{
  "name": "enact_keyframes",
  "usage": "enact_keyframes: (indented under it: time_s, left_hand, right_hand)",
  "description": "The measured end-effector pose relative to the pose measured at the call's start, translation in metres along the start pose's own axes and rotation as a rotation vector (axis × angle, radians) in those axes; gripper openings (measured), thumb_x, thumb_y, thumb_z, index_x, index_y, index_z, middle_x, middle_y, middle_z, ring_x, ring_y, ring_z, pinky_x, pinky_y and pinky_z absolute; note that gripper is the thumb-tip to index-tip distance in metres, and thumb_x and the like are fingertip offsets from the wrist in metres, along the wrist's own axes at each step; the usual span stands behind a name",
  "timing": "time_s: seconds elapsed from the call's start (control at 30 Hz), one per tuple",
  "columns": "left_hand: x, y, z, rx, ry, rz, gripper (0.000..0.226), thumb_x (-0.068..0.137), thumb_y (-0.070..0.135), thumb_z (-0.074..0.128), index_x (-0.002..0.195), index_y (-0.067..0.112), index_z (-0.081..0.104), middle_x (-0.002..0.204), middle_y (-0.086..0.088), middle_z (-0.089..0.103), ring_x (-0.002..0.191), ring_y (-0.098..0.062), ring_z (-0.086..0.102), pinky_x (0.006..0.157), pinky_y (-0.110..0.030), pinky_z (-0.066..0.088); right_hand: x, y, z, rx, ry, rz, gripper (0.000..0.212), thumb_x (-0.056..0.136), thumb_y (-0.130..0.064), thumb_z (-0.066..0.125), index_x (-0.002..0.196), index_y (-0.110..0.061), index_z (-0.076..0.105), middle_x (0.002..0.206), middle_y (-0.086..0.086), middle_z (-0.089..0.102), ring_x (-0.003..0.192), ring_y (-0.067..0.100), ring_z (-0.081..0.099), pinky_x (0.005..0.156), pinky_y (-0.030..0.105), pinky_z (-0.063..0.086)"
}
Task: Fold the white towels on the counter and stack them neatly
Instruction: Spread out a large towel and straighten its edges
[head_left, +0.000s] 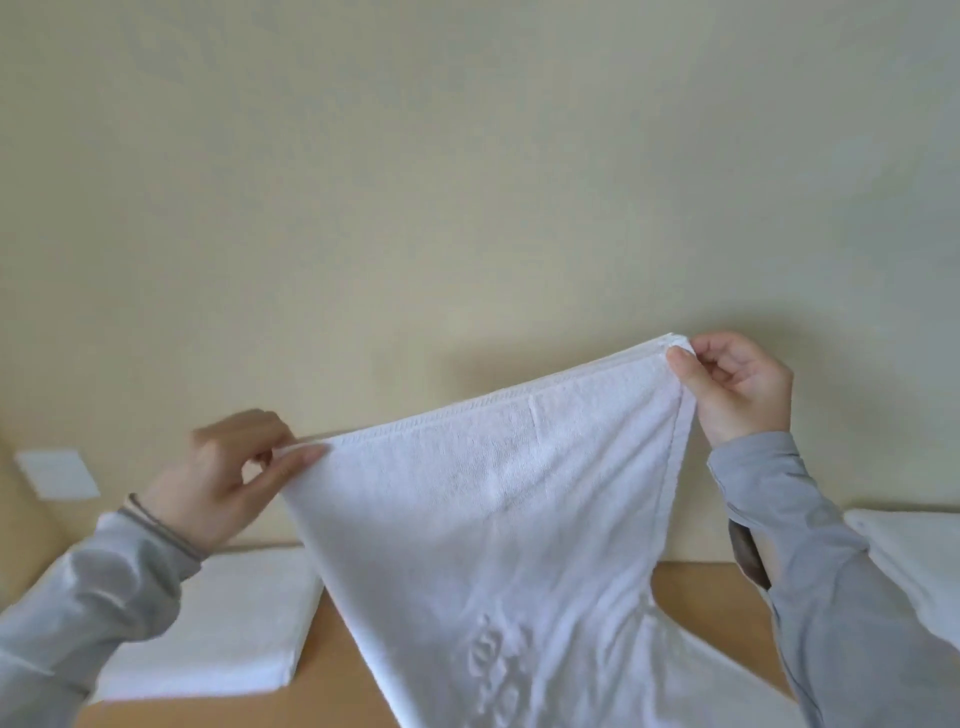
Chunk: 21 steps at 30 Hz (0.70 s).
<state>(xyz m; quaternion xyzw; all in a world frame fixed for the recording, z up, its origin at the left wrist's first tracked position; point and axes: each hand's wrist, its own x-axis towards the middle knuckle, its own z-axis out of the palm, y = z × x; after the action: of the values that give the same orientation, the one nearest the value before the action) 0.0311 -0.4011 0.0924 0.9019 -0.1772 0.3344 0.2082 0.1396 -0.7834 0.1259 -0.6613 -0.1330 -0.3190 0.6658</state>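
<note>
Held towel: a white towel (498, 493) hangs in front of me. It drops from my fingers toward the worktop, and its lower part runs out of view at the bottom.
Left hand: my left hand (218, 478) pinches the towel's left top corner between thumb and fingers (298, 460). It is the lower of the two hands.
Right hand: my right hand (737, 384) pinches the right top corner with its fingers (685, 366) curled on the hem. It is held higher.
Key relation: the top hem is stretched taut between both hands and slopes up to my right. The long axis, I judge, hangs downward, so the next fold means bringing the corners together.
Worktop: a tan wooden worktop (343, 675) lies below the towel.
Folded pile: folded white towels (223, 623) sit on the left, under my left arm.
Other towel: more white cloth (904, 561) lies on the right, behind my right sleeve.
Room: a plain cream wall (467, 182), with a white plate (57, 474) low on the left.
</note>
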Motion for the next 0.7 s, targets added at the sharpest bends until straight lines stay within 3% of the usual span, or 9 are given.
enact_keyframes:
  time_s: [0.17,0.27,0.33,0.4,0.43,0.5,0.6,0.7]
  left_hand:
    - [0.116,0.046,-0.048,0.078,0.165,0.255,0.069,0.087,0.067,0.033,0.058,0.009,0.057,0.054,0.003,0.05,0.062,0.011,0.046,0.059,-0.003,0.032]
    - [0.172,0.085,-0.076,0.152,0.195,0.404,0.075,0.087,0.068,0.03,0.057,0.005,0.057,0.053,-0.002,0.052,0.051,-0.012,0.048,0.054,-0.017,0.034]
    - [0.205,0.115,-0.099,0.237,0.25,0.494,0.07,0.088,0.06,0.036,0.056,0.002,0.058,0.051,-0.004,0.052,0.045,-0.021,0.044,0.049,-0.02,0.028]
    - [0.233,0.14,-0.126,0.252,0.364,0.501,0.053,0.087,0.049,0.047,0.06,0.005,0.06,0.055,0.002,0.053,0.048,-0.009,0.045,0.049,-0.013,0.028]
    - [0.242,0.148,-0.138,0.232,0.446,0.493,0.045,0.087,0.046,0.051,0.063,0.009,0.059,0.066,0.006,0.056,0.053,-0.002,0.048,0.052,-0.008,0.031]
    - [0.253,0.158,-0.151,0.219,0.538,0.518,0.038,0.09,0.044,0.052,0.065,0.016,0.056,0.075,0.009,0.056,0.058,0.002,0.049,0.055,-0.006,0.033]
    - [0.257,0.169,-0.138,0.349,0.383,0.563,0.053,0.09,0.043,0.041,0.057,0.003,0.052,0.053,-0.002,0.045,0.049,-0.024,0.042,0.051,-0.03,0.035]
    - [0.259,0.174,-0.136,0.373,0.427,0.501,0.05,0.088,0.04,0.042,0.058,0.002,0.052,0.053,-0.008,0.044,0.048,-0.027,0.041,0.051,-0.032,0.032]
  right_hand:
    - [0.053,-0.071,-0.052,0.036,0.137,-0.057,0.021,0.082,-0.001,0.066,0.073,-0.018,0.057,0.061,-0.013,0.063,0.061,0.001,0.053,0.065,0.013,0.044]
    - [0.076,-0.113,-0.078,0.044,0.145,-0.099,0.02,0.083,-0.003,0.066,0.074,-0.017,0.056,0.071,-0.002,0.059,0.064,0.005,0.053,0.068,0.015,0.043]
    - [0.095,-0.151,-0.094,0.053,0.171,-0.143,0.023,0.083,-0.002,0.066,0.071,-0.018,0.055,0.063,-0.007,0.06,0.059,0.001,0.052,0.067,0.016,0.043]
    - [0.113,-0.191,-0.117,0.129,0.217,-0.212,0.023,0.081,-0.001,0.068,0.07,-0.018,0.056,0.053,-0.013,0.062,0.059,0.004,0.053,0.068,0.022,0.045]
    - [0.121,-0.207,-0.131,0.19,0.231,-0.263,0.02,0.079,-0.004,0.07,0.071,-0.019,0.058,0.054,-0.013,0.063,0.061,0.007,0.054,0.069,0.025,0.047]
    - [0.129,-0.221,-0.15,0.203,0.224,-0.356,0.017,0.076,-0.009,0.072,0.071,-0.021,0.061,0.056,-0.013,0.065,0.059,0.005,0.057,0.063,0.022,0.048]
    - [0.129,-0.207,-0.148,0.003,0.173,-0.303,0.028,0.079,0.001,0.068,0.065,-0.02,0.056,0.045,-0.02,0.058,0.048,-0.006,0.048,0.055,0.016,0.041]
    - [0.136,-0.208,-0.153,0.059,0.197,-0.361,0.029,0.078,0.001,0.07,0.065,-0.021,0.056,0.05,-0.018,0.059,0.051,-0.005,0.05,0.058,0.011,0.042]
